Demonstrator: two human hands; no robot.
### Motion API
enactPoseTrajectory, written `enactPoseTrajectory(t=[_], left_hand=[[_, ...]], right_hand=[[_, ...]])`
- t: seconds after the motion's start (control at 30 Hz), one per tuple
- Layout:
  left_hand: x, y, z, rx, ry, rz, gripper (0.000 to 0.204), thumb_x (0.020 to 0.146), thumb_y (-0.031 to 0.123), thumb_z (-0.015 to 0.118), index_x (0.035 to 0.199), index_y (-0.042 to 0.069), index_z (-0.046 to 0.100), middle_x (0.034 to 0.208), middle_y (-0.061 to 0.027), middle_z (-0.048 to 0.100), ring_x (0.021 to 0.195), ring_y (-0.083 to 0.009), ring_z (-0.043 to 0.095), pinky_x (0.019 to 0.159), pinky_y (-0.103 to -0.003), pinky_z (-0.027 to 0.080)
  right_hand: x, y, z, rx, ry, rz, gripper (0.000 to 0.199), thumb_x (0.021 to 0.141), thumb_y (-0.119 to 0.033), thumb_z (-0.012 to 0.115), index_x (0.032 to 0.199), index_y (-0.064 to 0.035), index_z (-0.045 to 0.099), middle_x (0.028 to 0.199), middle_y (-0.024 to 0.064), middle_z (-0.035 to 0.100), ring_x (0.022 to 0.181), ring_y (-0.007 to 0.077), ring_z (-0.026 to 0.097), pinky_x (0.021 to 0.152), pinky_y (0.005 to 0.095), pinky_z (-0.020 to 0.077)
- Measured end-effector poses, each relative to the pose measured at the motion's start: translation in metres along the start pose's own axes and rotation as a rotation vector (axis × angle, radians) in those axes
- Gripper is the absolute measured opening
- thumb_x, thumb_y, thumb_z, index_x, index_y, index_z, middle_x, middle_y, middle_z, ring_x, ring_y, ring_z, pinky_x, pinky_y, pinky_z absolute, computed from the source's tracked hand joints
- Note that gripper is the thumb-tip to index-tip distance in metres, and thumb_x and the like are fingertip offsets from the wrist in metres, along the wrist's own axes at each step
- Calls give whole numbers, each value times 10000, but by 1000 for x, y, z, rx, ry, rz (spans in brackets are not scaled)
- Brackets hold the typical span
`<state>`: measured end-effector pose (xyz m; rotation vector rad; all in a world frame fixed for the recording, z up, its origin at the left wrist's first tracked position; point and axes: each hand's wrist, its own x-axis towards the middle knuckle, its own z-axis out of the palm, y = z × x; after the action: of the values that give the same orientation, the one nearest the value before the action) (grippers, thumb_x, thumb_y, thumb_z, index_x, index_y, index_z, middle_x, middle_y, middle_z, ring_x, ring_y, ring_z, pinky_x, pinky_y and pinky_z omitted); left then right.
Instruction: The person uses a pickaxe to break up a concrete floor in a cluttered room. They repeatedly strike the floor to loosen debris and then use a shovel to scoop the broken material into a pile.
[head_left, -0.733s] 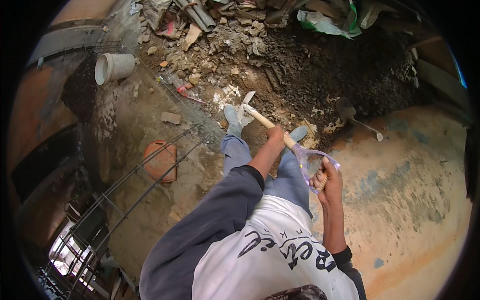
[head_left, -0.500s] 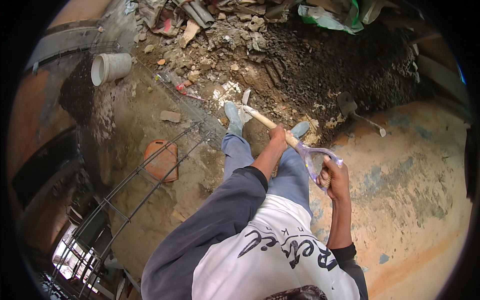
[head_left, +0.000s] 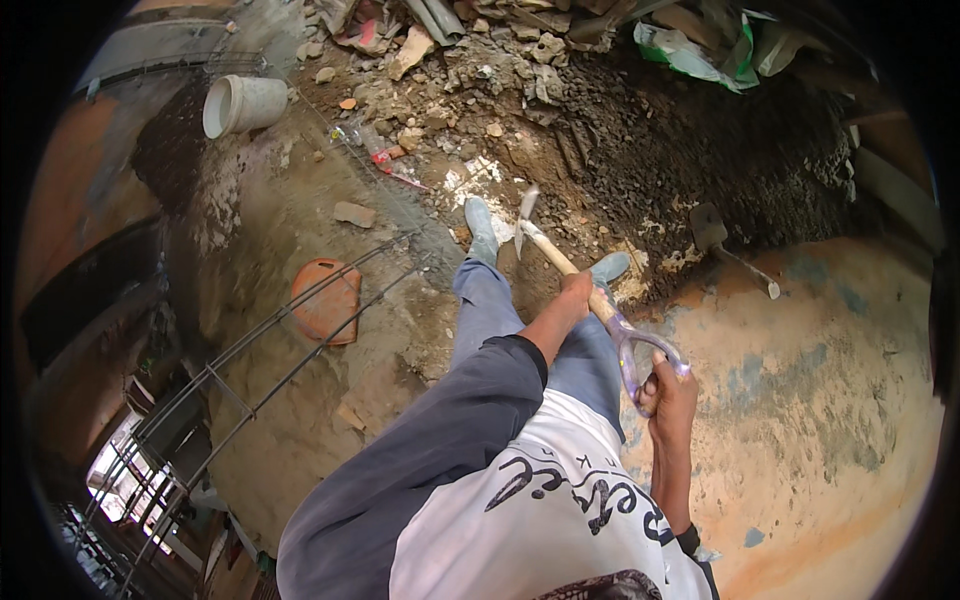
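Note:
I hold a shovel [head_left: 550, 247] across the front of my legs, its wooden shaft sloping down and away to the left. Its blade shows nearly edge-on beside my left boot [head_left: 481, 222], just above the soil. My left hand [head_left: 576, 292] is closed around the shaft about midway. At the near end, my right hand [head_left: 671, 392] grips the purple D-shaped handle [head_left: 628, 352]. My right boot [head_left: 609, 267] stands partly behind the shaft. Loose dark soil and rubble [head_left: 640, 150] lie in front of the blade.
A second shovel-like tool [head_left: 709, 229] lies against the soil at right, by a stained wall-like surface [head_left: 800, 400]. A steel rebar cage [head_left: 253, 410] slants along my left, beside an orange plastic piece [head_left: 327, 302]. Farther off are a white bucket [head_left: 245, 106] and a brick piece [head_left: 355, 214].
The shovel and both hands have shifted slightly right and lower in the picture. The whole scene has moved a little too, as the view turned. Both hands keep their grip.

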<state>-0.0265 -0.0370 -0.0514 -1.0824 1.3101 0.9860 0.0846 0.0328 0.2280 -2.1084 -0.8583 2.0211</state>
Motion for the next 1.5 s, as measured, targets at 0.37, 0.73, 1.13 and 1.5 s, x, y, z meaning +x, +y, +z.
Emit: enactPoseTrajectory(t=[0.37, 0.73, 1.13, 1.5], left_hand=[[-21, -58, 16, 125, -171, -88, 376, 952, 157, 536, 1210, -83, 405, 827, -169, 558, 608, -278, 599, 550, -453, 567], [-56, -32, 14, 12, -84, -34, 260, 955, 176, 534, 1074, -44, 467, 823, -140, 542, 589, -265, 588, 513, -406, 558], [-20, -41, 59, 45, -228, -40, 260, 894, 56, 526, 1105, -64, 435, 787, -154, 543, 619, -277, 593, 558, -435, 561], [-67, -47, 91, 236, -445, -143, 212, 942, 148, 520, 1089, 5, 468, 825, -129, 549, 655, -256, 591, 602, -426, 560]], right_hand=[[-58, 3, -28, 107, 104, -8, 168, 905, -148, 637, 817, -46, 537, 548, 19, 466, 422, 108, 438, 411, 262, 388], [-50, -20, -24, -34, -68, -55, 208, 899, -166, 643, 762, -52, 536, 522, 2, 456, 379, 88, 401, 360, 253, 328], [-33, -35, -38, -14, 97, -130, 181, 886, -189, 680, 896, -37, 581, 563, -5, 474, 416, 79, 431, 383, 226, 328], [-96, -47, -29, -60, 107, -159, 180, 869, -180, 692, 861, -36, 582, 549, 1, 488, 420, 79, 443, 381, 228, 317]])
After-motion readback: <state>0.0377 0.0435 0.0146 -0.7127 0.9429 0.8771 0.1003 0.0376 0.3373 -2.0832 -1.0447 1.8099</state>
